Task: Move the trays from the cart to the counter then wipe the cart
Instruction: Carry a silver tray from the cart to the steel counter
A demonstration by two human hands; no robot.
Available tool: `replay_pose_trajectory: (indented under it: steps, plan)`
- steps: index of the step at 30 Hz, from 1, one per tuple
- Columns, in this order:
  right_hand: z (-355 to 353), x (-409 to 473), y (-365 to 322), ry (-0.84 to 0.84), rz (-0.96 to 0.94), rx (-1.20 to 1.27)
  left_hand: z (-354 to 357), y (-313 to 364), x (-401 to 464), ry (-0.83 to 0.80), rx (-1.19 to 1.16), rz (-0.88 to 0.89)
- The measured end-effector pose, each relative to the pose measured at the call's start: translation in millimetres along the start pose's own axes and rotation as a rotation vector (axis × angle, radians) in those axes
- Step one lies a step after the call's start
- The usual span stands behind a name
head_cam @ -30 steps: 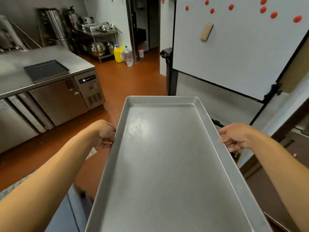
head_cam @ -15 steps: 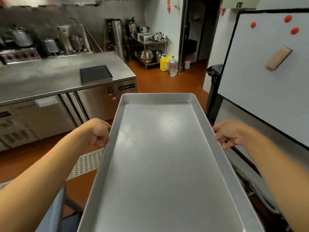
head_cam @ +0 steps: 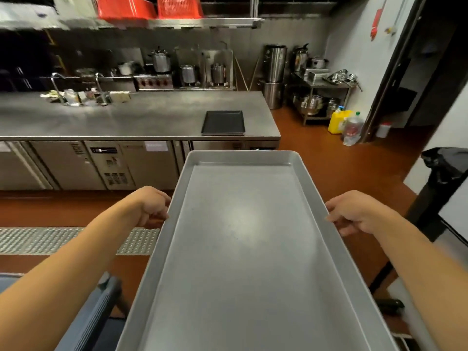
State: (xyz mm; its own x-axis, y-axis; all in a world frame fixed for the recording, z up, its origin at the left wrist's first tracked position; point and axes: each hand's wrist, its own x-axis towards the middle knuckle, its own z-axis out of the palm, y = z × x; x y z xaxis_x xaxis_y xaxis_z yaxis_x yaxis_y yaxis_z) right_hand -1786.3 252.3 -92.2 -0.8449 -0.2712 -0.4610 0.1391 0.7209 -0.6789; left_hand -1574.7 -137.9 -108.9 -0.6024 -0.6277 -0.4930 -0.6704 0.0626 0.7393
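Observation:
I hold a long empty metal tray (head_cam: 243,236) level in front of me, above the floor. My left hand (head_cam: 152,209) grips its left rim and my right hand (head_cam: 352,214) grips its right rim, fingers curled under the edges. Straight ahead stands the long steel counter (head_cam: 141,117), with a dark tray (head_cam: 223,122) lying near its right end. A corner of the blue-grey cart (head_cam: 93,312) shows at the bottom left, beside the tray I carry.
Orange-brown floor lies between me and the counter, crossed by a studded metal drain cover (head_cam: 63,240). A black bin (head_cam: 440,173) and a whiteboard stand are on the right. Pots, a rack and a yellow jug (head_cam: 338,121) fill the back right corner.
My view has swung left, from the whiteboard to facing the counter squarely. Both hands keep the same grip on the tray, which has turned with me.

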Motion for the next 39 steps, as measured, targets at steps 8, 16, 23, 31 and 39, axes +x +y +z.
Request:
replay_pose_trajectory:
  steps: [8, 16, 23, 31, 39]
  plan:
    - [20.9, 83.9, -62.6, -0.045, -0.019, -0.002, -26.9, 25.4, 83.5, 0.040, -0.043, -0.022]
    - [36.1, 178.8, -149.9, -0.001, 0.003, -0.025, -62.8, 86.2, 199.0, -0.027, 0.043, -0.019]
    - [36.8, 230.6, -206.7, 0.005, 0.004, -0.001, -98.5, 137.2, 270.4, -0.023, 0.061, 0.046]
    - [40.4, 317.0, -257.9, -0.015, -0.011, -0.002, -113.4, 177.1, 353.1, -0.025, 0.052, 0.031]
    - [41.7, 448.7, -318.0, -0.079, 0.014, 0.020, -117.4, 228.5, 475.9, 0.012, 0.040, -0.035]
